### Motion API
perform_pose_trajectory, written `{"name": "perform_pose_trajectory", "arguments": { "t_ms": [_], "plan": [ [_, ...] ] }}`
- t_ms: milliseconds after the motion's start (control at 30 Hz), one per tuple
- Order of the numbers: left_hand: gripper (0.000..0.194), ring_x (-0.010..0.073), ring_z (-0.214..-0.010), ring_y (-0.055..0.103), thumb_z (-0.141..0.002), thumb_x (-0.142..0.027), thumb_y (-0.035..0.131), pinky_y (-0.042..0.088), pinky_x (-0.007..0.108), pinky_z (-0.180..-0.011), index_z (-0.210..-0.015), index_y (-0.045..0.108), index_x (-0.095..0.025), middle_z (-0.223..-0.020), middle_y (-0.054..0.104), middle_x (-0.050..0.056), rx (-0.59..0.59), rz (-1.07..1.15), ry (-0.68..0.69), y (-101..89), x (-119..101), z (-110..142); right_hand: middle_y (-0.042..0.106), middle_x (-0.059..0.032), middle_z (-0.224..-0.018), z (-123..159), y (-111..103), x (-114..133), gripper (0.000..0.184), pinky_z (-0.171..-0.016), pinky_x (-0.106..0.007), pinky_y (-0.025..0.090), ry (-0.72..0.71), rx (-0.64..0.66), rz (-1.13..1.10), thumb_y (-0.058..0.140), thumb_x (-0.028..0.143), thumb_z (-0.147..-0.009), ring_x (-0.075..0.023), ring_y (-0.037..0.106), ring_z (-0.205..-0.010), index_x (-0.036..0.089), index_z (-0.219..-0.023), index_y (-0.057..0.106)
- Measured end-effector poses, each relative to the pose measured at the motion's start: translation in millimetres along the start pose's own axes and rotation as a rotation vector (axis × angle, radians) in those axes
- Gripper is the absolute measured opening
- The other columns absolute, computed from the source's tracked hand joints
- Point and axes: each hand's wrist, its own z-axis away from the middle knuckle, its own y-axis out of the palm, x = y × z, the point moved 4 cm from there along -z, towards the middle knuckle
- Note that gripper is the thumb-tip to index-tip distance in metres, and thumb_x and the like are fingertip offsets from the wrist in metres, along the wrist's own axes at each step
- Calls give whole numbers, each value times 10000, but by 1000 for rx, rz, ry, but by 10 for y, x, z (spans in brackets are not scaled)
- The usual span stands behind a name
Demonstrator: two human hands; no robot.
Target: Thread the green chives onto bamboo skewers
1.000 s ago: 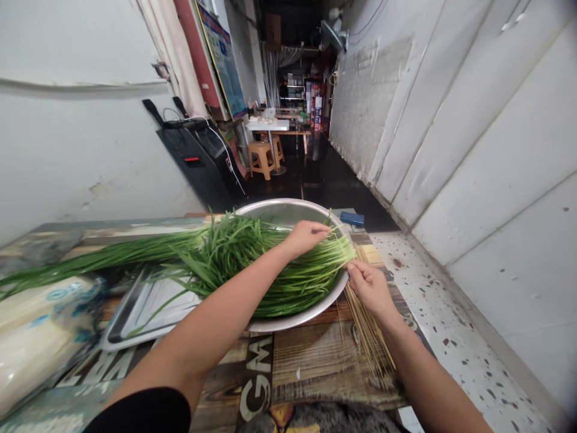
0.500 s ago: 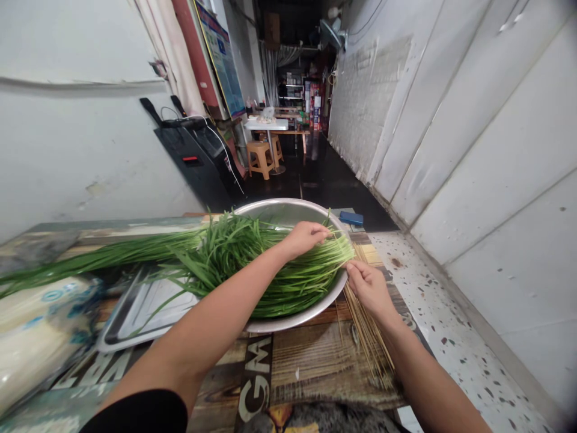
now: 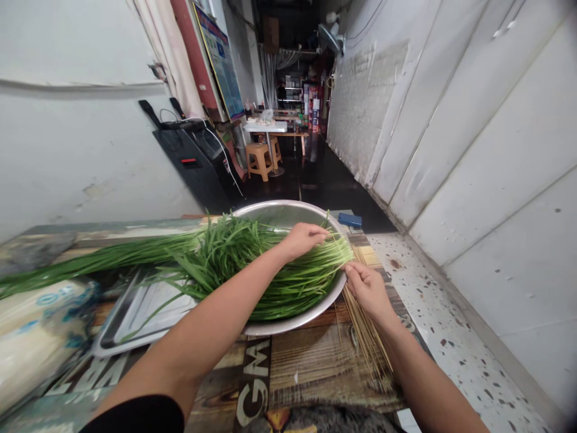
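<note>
A large heap of garlic chives (image 3: 288,282) lies in a round metal basin (image 3: 288,328), pale stalk ends gathered at the right rim. Over those stalks is my left hand (image 3: 305,239), fingers pressed together on a few chives near the top. At the right rim, my right hand (image 3: 366,287) is closed in a pinch against the stalk ends; what lies between thumb and finger is too small to make out. Beneath and beside my right forearm, bamboo skewers (image 3: 366,340) are spread on the wood-patterned tabletop (image 3: 311,361).
More long chives (image 3: 112,255) stretch left from the basin. A metal tray (image 3: 135,319) sits left of it, beside a plastic-wrapped white package (image 3: 40,337). A small blue box (image 3: 350,220) lies behind the basin. A white wall (image 3: 496,150) runs along the right.
Both hands keep nearly the same place and grip at the stalk ends. The view has shifted very slightly.
</note>
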Motion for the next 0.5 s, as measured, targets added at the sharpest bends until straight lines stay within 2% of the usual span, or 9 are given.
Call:
{"name": "perform_pose_trajectory", "arguments": {
  "t_ms": [233,500],
  "plan": [
    [275,132,-732,615,-755,-225,561,472,254,-750,-974,701,-133,-803,713,41,-35,-14,10,-10,2,-10,307,70,-451,2,6,11,344,-399,-205,182,3,12,-3,516,463,-798,-68,250,-418,128,-773,590],
    [264,142,-760,625,-740,-207,579,476,251,-757,-958,710,-135,-815,716,42,-15,-21,-11,-14,-36,11,320,65,-445,11,8,60,349,-401,-211,199,5,7,19,512,478,-789,-75,258,-410,142,-739,590]
  ]
}}
